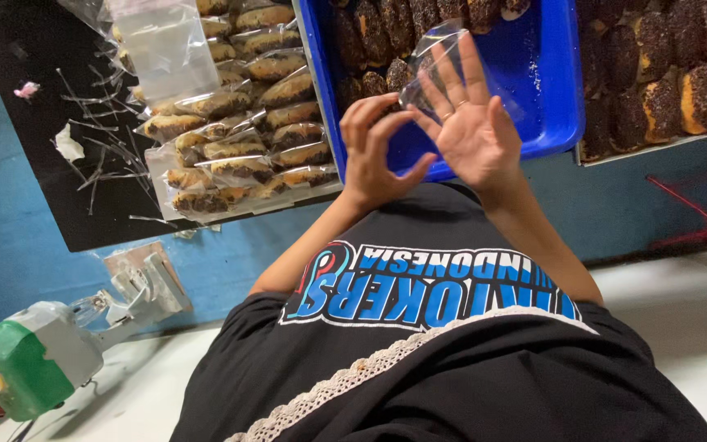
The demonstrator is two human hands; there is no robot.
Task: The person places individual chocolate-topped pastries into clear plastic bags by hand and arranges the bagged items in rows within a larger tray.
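Both hands are raised together, left hand (pixel 376 151) curled, right hand (pixel 470 131) open with fingers spread.

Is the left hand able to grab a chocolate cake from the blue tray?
Probably yes. The left hand is just before the blue tray, cakes lie uncovered beyond it, but its fingers now pinch the clear plastic bag.

From my feed, the blue plastic tray (pixel 546 98) runs off the top edge, so its far rim is lost. The dark crumb-coated pastries (pixel 681 90) on the right are cut by the top and right edges. My right hand (pixel 472 123) covers part of the clear plastic bag (pixel 435 49); I cannot tell whether the bag holds anything. The green-and-white device (pixel 34 360) is cropped at left.
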